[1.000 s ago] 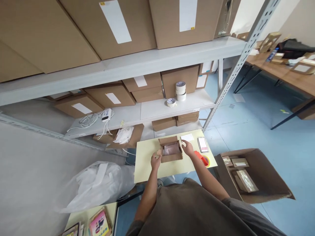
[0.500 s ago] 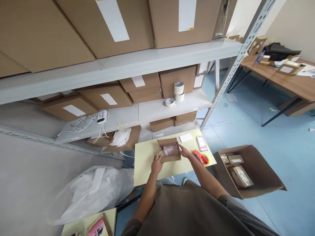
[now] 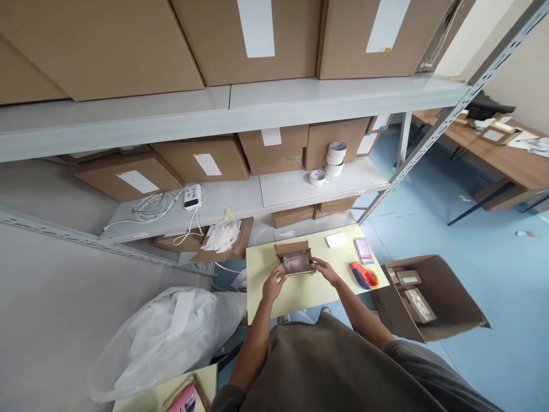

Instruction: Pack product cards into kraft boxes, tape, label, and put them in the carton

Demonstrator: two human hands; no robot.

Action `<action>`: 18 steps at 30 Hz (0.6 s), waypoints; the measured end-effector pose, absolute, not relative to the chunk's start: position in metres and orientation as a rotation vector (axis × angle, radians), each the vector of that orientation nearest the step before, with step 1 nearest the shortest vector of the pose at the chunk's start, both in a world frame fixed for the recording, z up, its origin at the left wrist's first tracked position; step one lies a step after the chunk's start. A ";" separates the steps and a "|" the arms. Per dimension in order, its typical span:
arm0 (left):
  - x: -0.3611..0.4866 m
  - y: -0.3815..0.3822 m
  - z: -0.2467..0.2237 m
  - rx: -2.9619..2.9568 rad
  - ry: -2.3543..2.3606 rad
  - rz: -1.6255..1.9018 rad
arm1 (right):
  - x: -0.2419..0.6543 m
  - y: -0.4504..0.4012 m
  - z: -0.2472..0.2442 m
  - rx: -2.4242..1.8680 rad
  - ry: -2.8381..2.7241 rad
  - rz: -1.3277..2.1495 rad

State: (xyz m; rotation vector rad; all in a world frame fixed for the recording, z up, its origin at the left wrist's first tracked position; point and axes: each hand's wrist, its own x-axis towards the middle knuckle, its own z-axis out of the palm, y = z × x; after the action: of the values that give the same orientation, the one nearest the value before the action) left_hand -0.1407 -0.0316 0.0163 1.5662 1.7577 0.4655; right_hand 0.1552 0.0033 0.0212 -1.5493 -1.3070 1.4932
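A small open cardboard box (image 3: 293, 248) is held over the pale yellow table (image 3: 261, 297), its back flap standing up. Inside it lies an item in clear plastic wrap (image 3: 297, 263); what the wrap covers I cannot make out. My left hand (image 3: 273, 284) grips the box's near left corner, and my right hand (image 3: 326, 270) grips its right side. To the right of the box are a white card (image 3: 337, 240), a small pack with a blurred face (image 3: 363, 250) and a red and blue tape dispenser (image 3: 364, 276).
A large carton (image 3: 454, 297) holding several small boxes stands on the floor at right. Ahead, a grey shelf (image 3: 283, 189) carries cartons, tape rolls (image 3: 334, 160) and a power strip (image 3: 193, 196). A white plastic bag (image 3: 171, 337) bulges at left.
My view has shifted, so the shelf and table sit farther right. Both hands still hold the box, whose near wall now appears lower and tilted differently.
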 end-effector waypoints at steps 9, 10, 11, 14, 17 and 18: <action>-0.125 -0.009 0.026 1.686 1.916 0.525 | 0.117 -0.026 -0.009 -1.942 -1.204 0.923; -0.127 0.001 0.029 1.761 1.866 0.525 | 0.113 -0.026 -0.011 -1.979 -1.219 0.882; -0.130 0.012 0.033 1.836 1.806 0.519 | 0.110 -0.027 -0.011 -2.009 -1.232 0.861; -0.140 0.046 0.044 1.953 1.699 0.466 | 0.105 -0.028 -0.010 -2.103 -1.248 0.885; -0.148 0.065 0.052 2.003 1.635 0.454 | 0.101 -0.031 -0.007 -2.208 -1.237 0.937; -0.150 0.066 0.052 2.012 1.627 0.460 | 0.100 -0.032 -0.006 -2.233 -1.234 0.944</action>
State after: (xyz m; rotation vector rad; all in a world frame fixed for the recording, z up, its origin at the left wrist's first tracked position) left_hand -0.1504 0.0657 0.0520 2.0117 1.6266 0.4600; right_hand 0.0997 -0.0324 -0.0061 -2.2332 -1.2342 0.9435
